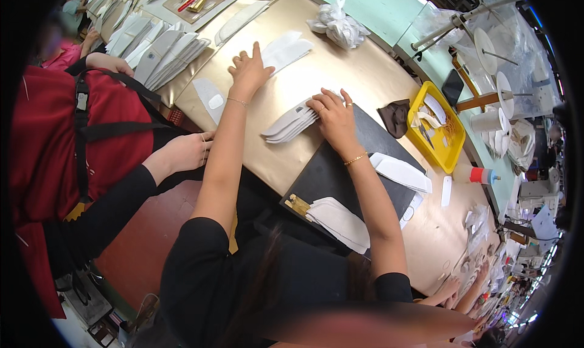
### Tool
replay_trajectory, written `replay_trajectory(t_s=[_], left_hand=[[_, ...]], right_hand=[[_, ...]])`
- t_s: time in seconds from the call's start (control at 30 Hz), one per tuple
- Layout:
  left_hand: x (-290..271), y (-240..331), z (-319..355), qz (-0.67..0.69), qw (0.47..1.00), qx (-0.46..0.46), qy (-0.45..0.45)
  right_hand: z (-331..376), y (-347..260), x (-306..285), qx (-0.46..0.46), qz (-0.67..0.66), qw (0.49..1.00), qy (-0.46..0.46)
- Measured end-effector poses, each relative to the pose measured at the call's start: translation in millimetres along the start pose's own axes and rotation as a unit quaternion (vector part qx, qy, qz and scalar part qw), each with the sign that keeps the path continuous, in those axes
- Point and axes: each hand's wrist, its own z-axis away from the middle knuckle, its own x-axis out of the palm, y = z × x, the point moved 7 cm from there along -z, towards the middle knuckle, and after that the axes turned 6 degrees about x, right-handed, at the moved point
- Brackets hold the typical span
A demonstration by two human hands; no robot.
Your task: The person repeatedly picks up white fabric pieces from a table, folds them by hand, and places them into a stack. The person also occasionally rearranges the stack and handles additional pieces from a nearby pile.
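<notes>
My left hand [249, 73] is open, its fingers spread over the gold-coloured table covering. Just beyond its fingertips lies a pile of white cut fabric pieces [287, 51]. My right hand [333, 116] curls its fingers over the right end of a fanned stack of long white fabric pieces [291, 124], which has a small grey patch on top. A single white piece with a pale rounded patch [213, 100] lies left of my left forearm. More white pieces [339, 223] rest on a black board [316, 181], and another white stack [401, 173] lies right of my right wrist.
A yellow tray [453, 147] with scraps and snips stands right, near a dark cloth [395, 118]. A crumpled white plastic bag [339, 23] lies at the far side. Thread spools [488, 122] stand beyond. A co-worker in a red apron [115, 129] is close on my left, near stacked pieces [164, 56].
</notes>
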Motion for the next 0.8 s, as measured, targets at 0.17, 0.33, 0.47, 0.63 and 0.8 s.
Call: replay_trajectory(t_s=[0.17, 0.33, 0.47, 0.63, 0.8], left_hand=[[8.2, 23.7, 44.9, 0.270, 0.946, 0.116, -0.135], [28.0, 51.5, 104.8, 0.588, 0.767, 0.040, -0.255], [60.4, 90.9, 119.5, 0.465, 0.852, 0.110, -0.214], [80.0, 119.5, 119.6, 0.336, 0.925, 0.156, -0.085], [52.3, 128.2, 131.2, 0.204, 0.959, 0.196, -0.032]], right_hand=[[9.4, 13.3, -50.0, 0.041, -0.152, 0.975, -0.154], [12.5, 50.8, -81.1, 0.079, -0.204, 0.950, -0.223], [21.4, 92.0, -79.7, 0.130, -0.122, 0.956, -0.235], [51.1, 119.0, -55.5, 0.202, -0.020, 0.943, -0.265], [82.8, 100.3, -95.3, 0.185, -0.085, 0.978, -0.042]])
